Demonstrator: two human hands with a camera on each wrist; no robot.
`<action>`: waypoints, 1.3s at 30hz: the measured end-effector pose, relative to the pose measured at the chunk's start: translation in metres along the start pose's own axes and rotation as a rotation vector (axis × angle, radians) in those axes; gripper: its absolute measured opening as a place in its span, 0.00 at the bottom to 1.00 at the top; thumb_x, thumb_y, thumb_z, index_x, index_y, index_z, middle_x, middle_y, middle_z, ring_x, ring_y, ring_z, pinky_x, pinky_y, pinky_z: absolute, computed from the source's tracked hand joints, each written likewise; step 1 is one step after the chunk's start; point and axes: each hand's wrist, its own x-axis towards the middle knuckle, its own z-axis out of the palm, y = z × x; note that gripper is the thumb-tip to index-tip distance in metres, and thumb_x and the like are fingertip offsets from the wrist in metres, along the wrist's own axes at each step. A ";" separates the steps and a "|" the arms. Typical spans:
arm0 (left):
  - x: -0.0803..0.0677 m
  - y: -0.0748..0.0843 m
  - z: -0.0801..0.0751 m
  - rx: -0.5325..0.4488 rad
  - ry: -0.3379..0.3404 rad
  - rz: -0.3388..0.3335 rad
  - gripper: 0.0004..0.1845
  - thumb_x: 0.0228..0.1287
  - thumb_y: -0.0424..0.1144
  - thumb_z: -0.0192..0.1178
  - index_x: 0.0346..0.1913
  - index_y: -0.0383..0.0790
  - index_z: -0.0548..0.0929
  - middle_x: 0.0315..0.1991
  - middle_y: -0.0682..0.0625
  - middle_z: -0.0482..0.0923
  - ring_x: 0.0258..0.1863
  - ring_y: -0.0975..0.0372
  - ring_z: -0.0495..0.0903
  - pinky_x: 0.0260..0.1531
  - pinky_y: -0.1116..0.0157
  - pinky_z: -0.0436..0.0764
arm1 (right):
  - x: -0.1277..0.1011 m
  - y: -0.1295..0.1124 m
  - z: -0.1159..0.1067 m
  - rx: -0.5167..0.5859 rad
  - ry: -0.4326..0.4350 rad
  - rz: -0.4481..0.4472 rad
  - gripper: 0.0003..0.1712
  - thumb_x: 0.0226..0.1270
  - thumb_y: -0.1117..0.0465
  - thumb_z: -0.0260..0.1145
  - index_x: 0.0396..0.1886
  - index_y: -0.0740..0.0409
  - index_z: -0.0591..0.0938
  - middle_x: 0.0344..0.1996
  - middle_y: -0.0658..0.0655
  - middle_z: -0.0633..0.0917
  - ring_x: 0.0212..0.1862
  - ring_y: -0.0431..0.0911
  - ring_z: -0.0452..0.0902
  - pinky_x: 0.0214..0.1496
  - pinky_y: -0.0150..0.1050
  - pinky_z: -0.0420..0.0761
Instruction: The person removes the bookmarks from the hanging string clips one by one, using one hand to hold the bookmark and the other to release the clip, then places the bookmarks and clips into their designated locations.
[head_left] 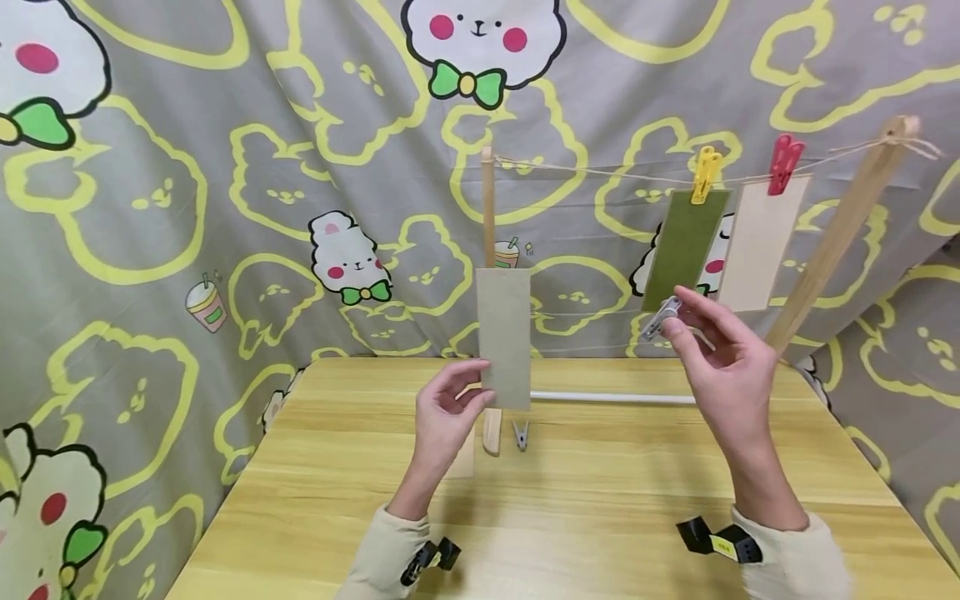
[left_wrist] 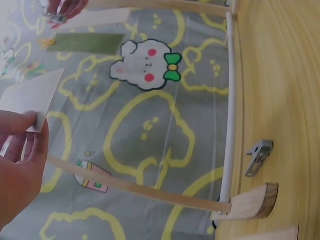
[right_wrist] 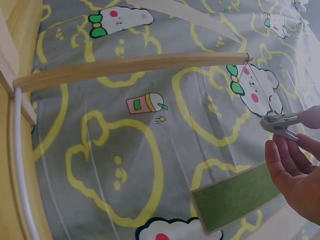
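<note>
My left hand [head_left: 450, 412] pinches the lower left edge of a grey card [head_left: 504, 333], held upright in front of the wooden stand's left post. Between thumb and fingers of my right hand [head_left: 723, 358] is a grey clothespin [head_left: 662, 320], close to the lower part of a hanging green card [head_left: 686, 250]. That card hangs from a string [head_left: 592, 170] by a yellow clothespin [head_left: 705, 175]. Beside it a pale card [head_left: 765, 246] hangs from a red clothespin [head_left: 785, 165]. In the right wrist view the held clothespin [right_wrist: 280, 124] is squeezed at its handles.
The string runs between the left post [head_left: 489, 208] and the right post [head_left: 840, 237]. A white rod [head_left: 615, 398] joins the stand low down. Another grey clothespin [head_left: 521, 435] lies on the wooden table [head_left: 622, 500], near the post's foot [head_left: 491, 432] and a pale card [head_left: 462, 460].
</note>
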 end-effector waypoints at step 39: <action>-0.025 0.003 -0.048 0.074 0.101 -0.072 0.21 0.53 0.10 0.65 0.52 0.15 0.78 0.48 0.44 0.85 0.46 0.60 0.85 0.45 0.65 0.87 | -0.042 0.027 0.012 0.095 0.030 0.115 0.21 0.62 0.83 0.66 0.56 0.81 0.79 0.46 0.61 0.87 0.47 0.45 0.85 0.55 0.34 0.84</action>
